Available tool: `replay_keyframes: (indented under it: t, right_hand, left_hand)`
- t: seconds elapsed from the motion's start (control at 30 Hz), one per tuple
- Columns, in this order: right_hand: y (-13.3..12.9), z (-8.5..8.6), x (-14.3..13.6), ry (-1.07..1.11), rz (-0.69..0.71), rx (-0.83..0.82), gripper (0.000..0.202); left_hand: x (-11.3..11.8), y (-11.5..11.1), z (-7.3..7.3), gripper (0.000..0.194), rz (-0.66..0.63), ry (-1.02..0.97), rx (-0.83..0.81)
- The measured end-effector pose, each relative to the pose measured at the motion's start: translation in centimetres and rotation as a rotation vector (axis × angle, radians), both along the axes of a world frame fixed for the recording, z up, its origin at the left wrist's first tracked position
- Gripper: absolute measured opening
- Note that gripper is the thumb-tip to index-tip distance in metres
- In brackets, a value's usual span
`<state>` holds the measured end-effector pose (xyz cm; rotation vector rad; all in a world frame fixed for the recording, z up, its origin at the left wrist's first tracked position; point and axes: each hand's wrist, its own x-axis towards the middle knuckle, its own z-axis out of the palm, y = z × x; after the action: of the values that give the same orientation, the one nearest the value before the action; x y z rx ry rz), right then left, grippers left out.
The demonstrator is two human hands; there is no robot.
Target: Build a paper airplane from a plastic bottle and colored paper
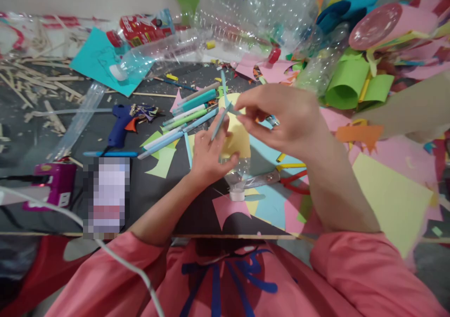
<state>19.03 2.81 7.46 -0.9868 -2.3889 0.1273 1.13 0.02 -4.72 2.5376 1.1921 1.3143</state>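
A clear plastic bottle (239, 169) wrapped in yellow paper (241, 136) lies on the table with its white cap (236, 195) toward me. My left hand (208, 155) grips it from the left side, thumb across the lower edge of the paper. Between the thumb and fingertips of my right hand (286, 120) is pinched a narrow light-blue paper strip (225, 102). The strip is bent, and part of it runs down over my left fingers. Where exactly it touches the yellow paper, I cannot tell.
Left lie a blue glue gun (121, 124), a phone (108, 193) and a purple power box (51, 186). Several markers (193, 113) sit beyond my left hand. Scissors (293, 176) lie by the bottle. Bottles (158, 50) line the back; a green paper roll (348, 83) stands right.
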Motion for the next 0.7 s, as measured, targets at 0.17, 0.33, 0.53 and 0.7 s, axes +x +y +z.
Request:
replay_keyframes:
  t: [0.17, 0.33, 0.53, 0.7]
  right_hand:
    - [-0.6, 0.2, -1.1, -0.212, -0.082, 0.185, 0.032]
    - [-1.0, -0.1, -1.3, -0.238, 0.095, 0.066, 0.032]
    - [-0.2, -1.7, -1.1, -0.108, 0.089, -0.093, 0.025]
    - [0.5, -2.5, -1.2, -0.002, 0.137, -0.150, 0.022]
  left_hand:
    - [-0.2, -0.2, 0.1, 0.073, 0.010, 0.033, -0.044]
    - [0.0, -0.1, -0.6, 0.059, 0.069, 0.099, -0.059]
    - [0.0, 0.1, -1.2, 0.064, 0.049, 0.036, 0.034]
    - [-0.1, 0.2, -1.1, 0.064, -0.002, -0.020, -0.031]
